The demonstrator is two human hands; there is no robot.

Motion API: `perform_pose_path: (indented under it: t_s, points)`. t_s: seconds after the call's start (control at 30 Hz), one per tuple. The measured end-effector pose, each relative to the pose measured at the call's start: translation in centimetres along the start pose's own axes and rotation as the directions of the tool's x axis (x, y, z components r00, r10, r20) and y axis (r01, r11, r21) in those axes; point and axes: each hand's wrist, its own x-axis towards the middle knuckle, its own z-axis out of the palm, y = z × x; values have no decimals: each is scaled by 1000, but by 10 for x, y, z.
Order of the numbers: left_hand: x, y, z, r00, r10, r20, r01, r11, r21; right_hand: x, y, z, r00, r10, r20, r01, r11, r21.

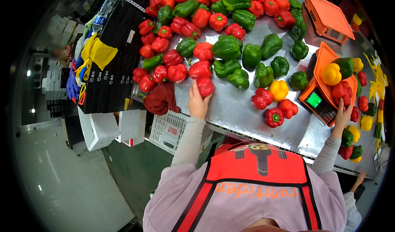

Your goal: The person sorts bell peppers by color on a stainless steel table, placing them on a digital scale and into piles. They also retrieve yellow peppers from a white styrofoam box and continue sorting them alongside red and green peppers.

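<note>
My left hand [198, 101] has its fingers and thumb around a red bell pepper [205, 85] near the steel table's front edge. Just beyond it, touching, lies another red pepper [200, 69]. On the right, my right hand [343, 114] grips a red bell pepper [342, 90] at the tray of an orange digital scale [323, 56]. A yellow pepper [331, 74] and a green pepper [345, 67] share that tray. The scale's green display [314, 100] is lit. Between my hands lie a loose yellow pepper [278, 90] and several red ones, including one stem-up [274, 118].
Red and green peppers [201, 17] crowd the steel table's [234, 111] far side. A second orange scale [330, 14] stands at back right. Stacked black crates [108, 59] and a dark red cloth [160, 98] are left. Grouped peppers [366, 123] and another person's hand [360, 177] are right.
</note>
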Motion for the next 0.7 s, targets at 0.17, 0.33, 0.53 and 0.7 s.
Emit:
perform_pose_path:
  t_s: [0.17, 0.33, 0.53, 0.7]
  points:
    - [55, 33, 20, 999, -43, 8, 43, 998, 35, -1, -6, 2, 998, -55, -15, 54, 998, -35]
    - [70, 34, -9, 973, 226, -53, -227, 974, -17, -3, -8, 1, 999, -44, -15, 42, 996, -72]
    - [103, -94, -59, 837, -159, -523, 220, 974, 56, -2, 2, -3, 1000, -6, -12, 2, 965, -261]
    - [128, -128, -56, 918, -259, -301, 290, 955, 63, -9, -16, 9, 995, -46, -94, 38, 996, -82]
